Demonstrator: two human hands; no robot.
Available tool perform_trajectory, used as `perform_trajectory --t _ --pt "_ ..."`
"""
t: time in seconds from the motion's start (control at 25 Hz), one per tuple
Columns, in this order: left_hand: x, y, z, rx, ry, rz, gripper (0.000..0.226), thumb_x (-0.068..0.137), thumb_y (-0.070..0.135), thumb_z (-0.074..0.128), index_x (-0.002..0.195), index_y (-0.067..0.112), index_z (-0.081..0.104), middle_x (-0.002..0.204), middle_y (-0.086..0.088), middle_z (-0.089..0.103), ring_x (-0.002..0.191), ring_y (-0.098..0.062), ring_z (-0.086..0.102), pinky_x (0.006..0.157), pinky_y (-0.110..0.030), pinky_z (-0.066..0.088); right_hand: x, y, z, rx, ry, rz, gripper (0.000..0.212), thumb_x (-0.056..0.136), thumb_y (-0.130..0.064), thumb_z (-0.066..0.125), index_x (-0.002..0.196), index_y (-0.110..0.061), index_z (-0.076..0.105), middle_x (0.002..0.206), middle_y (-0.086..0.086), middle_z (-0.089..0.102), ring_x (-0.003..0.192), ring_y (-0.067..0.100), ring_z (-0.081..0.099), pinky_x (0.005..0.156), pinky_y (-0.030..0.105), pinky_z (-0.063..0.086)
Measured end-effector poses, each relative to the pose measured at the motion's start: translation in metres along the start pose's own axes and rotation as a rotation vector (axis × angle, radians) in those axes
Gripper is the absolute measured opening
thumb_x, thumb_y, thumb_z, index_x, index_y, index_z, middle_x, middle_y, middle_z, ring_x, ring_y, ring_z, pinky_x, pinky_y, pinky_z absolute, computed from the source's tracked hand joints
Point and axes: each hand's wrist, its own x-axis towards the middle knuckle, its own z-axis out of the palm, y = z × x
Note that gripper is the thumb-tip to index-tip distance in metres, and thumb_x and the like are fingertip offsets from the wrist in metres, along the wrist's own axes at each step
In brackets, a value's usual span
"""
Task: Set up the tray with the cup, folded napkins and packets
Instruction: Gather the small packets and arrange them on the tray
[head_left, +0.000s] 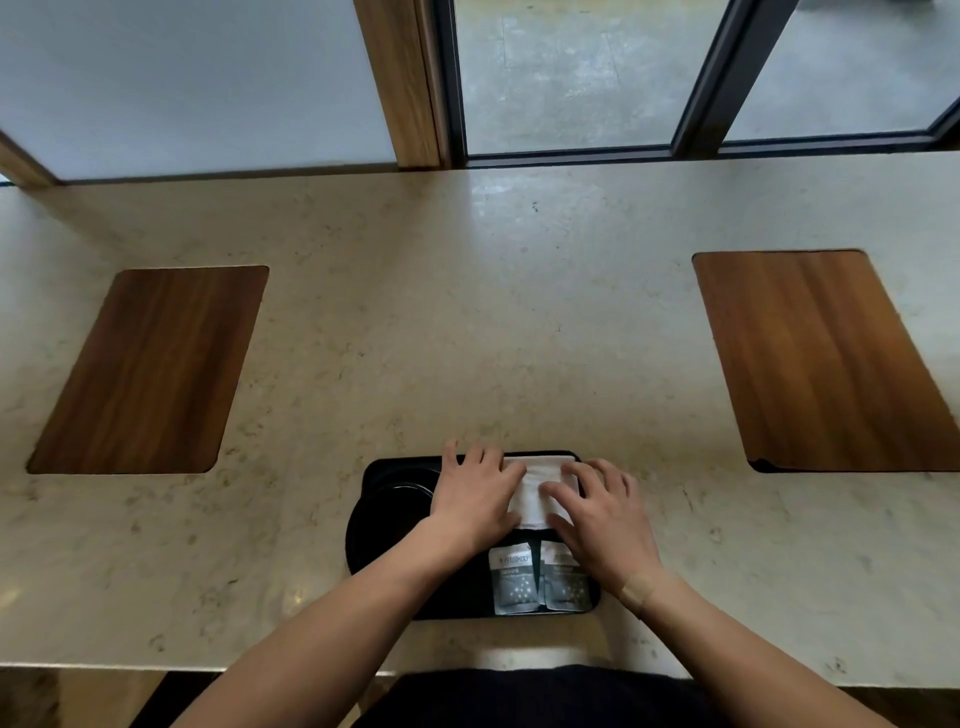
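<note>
Tray (374, 470) holds 2 packets (540, 579); I see my left hand (470, 493) and right hand (605, 514) pressing flat, fingers straight, on the white napkin (535, 488).

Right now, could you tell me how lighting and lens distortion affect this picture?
Head view: soft window daylight; the glossy beige stone counter shows faint glare; its edges bow from wide-angle distortion; the black plastic tray is dark, its detail lost; the two grey packets look slightly soft.
</note>
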Motion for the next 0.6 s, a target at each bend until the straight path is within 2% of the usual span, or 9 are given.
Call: perform_trajectory --t 0.44,0.6 --pt "0.0002 -0.0005 -0.0029 -0.029 0.025 0.014 0.054 0.086 0.052 0.053 0.132 0.028 0.043 0.131 -0.009 0.048 0.125 -0.029 0.042 0.112 -0.061 0.010 0.0002 0.0021 0.0071 -0.043 0.053 -0.018 0.033 0.079 -0.043 0.068 0.108 -0.029 0.063 0.123 0.008 0.062 0.113 0.037 0.053 0.090 0.052 0.043" --pt "-0.0022 0.0002 -0.0050 -0.026 0.092 0.029 0.046 0.090 0.054 0.050 0.128 0.029 0.047 0.129 -0.007 0.050 0.124 -0.028 0.043 0.112 -0.060 0.010 -0.0015 0.0002 0.0087 -0.044 0.057 -0.026 0.036 0.081 -0.044 0.066 0.114 -0.031 0.060 0.125 0.010 0.061 0.115 0.037 0.053 0.091 0.052 0.042"
